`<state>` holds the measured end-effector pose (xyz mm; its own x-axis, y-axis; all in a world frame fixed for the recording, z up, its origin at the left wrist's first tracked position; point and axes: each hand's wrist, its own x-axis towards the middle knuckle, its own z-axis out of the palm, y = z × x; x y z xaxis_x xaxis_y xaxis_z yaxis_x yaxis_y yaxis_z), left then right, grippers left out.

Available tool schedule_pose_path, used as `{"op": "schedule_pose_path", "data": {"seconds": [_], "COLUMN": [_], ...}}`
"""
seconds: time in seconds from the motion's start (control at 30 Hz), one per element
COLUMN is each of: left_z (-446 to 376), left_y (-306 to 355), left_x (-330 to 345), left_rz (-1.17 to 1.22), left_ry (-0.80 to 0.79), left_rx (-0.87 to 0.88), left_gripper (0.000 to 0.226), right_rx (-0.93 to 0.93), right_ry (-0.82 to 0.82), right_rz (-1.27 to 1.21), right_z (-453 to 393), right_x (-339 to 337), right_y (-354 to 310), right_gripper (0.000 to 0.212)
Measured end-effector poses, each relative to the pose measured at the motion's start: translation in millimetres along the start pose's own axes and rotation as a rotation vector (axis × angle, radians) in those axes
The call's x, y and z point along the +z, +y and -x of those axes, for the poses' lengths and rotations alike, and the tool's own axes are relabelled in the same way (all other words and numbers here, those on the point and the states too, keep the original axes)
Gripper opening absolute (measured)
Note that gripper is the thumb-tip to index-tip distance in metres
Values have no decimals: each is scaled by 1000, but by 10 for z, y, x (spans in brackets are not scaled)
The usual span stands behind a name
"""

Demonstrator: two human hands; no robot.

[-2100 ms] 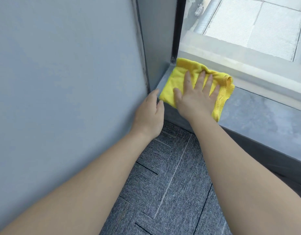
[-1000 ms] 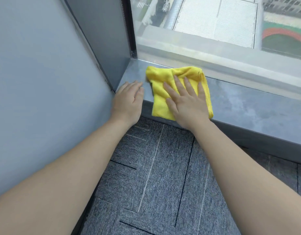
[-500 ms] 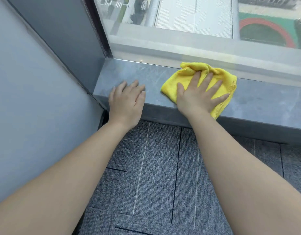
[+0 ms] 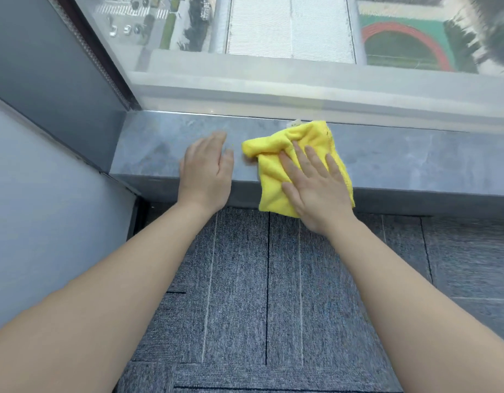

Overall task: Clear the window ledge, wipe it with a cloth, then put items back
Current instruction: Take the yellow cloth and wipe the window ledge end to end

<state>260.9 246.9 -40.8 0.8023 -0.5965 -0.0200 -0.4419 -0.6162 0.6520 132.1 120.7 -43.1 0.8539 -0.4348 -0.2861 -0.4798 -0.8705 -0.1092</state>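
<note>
The grey stone window ledge (image 4: 415, 160) across mid-frame is bare, so clearing looks done; wiping is under way, and returning items remains. Left of centre, the left hand (image 4: 206, 171) rests flat, fingers extended, empty. Just right, the crumpled yellow microfibre cloth (image 4: 276, 168) lies under the right hand's (image 4: 316, 188) spread fingers, overhanging the front edge.

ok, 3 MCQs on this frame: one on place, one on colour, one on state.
1. Where does the left hand rest?
A. on the carpet
B. on the ledge, left of the cloth
C. on the glass

2. What colour is the cloth?
A. yellow
B. blue
C. white

3. How is the right hand on the cloth?
A. fist closed round it
B. pinching one corner
C. flat, fingers spread

Answers: 1 B, its palm lies on the grey ledge beside the cloth. 2 A, it is bright yellow. 3 C, an open palm presses it down.
</note>
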Motion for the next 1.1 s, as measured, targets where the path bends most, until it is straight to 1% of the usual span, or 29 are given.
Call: {"op": "schedule_pose_path", "data": {"seconds": [0.17,0.27,0.33,0.4,0.43,0.53,0.6,0.67,0.73,0.83,0.97,1.1], "left_z": [-86,-101,-91,-80,-78,-89,-82,-52,9,51,4,-21], "left_y": [188,231,205,166,156,181,238,314,401,511,550,557], "left_x": [135,173,171,156,150,156,178,202,213,209,294,385], "left_rz": [12,21,14,4,-1,4,30,51,55,64,73,62], "left_ry": [-45,-73,-109,-140,-144,-143,-167,-213,-265,-302,-246,-156], "left_rx": [36,58,61,71,85,96,95,91,89,84,51,28], "left_gripper": [61,61,61,61,62,60,61,60,60,62,63,62], "right_rx": [378,533,598,595,561,353,215,161,192,324,495,585], "right_ry": [18,13,8,6,10,22,-2,-59,-121,-157,-113,-44], "right_rz": [-100,-175,-209,-203,-185,-112,-82,-70,-67,-92,-170,-238], "right_z": [90,-105,-242,-322,-337,-274,-160,-30,106,224,139,-103], "right_x": [-35,-74,-103,-114,-111,-94,-100,-123,-139,-154,-173,-181], "right_y": [387,336,239,146,108,45,84,175,297,524,761,706], "right_gripper": [62,69,73,72,69,59,55,54,55,57,62,68]}}
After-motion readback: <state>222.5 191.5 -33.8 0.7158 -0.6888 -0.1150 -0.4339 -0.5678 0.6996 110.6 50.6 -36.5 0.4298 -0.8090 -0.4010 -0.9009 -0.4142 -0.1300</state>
